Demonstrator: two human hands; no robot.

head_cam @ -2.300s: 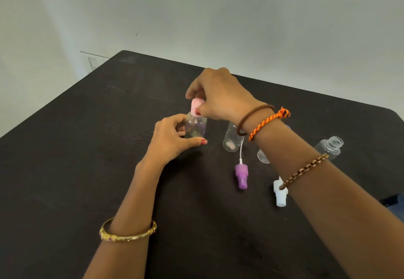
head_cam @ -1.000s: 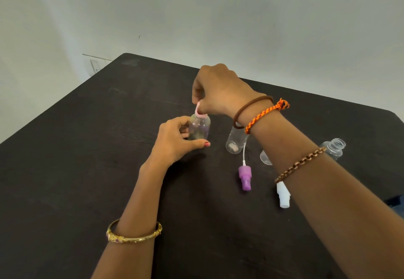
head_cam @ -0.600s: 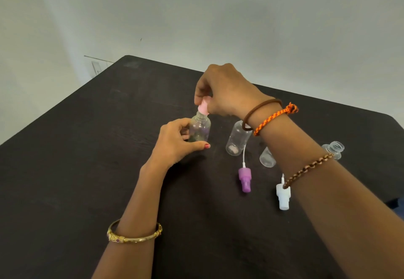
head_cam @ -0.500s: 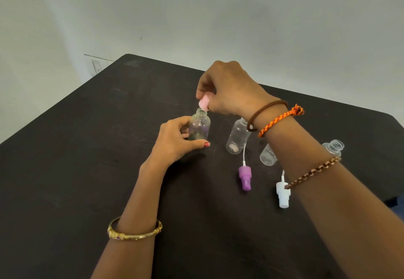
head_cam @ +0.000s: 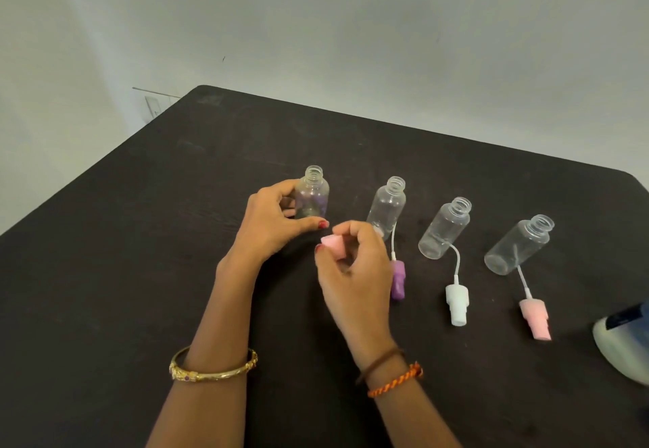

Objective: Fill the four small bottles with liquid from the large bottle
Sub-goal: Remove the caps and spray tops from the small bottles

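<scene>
Four uncapped small bottles are seen on a dark table; the leftmost bottle is gripped by the left hand, a pink spray cap pinched in the right hand.

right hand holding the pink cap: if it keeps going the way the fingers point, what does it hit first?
Likely the left hand: the right hand points up-left, and the left thumb tip sits just beyond the pink cap. Behind it stands the open small bottle. Depth is uncertain.
</scene>
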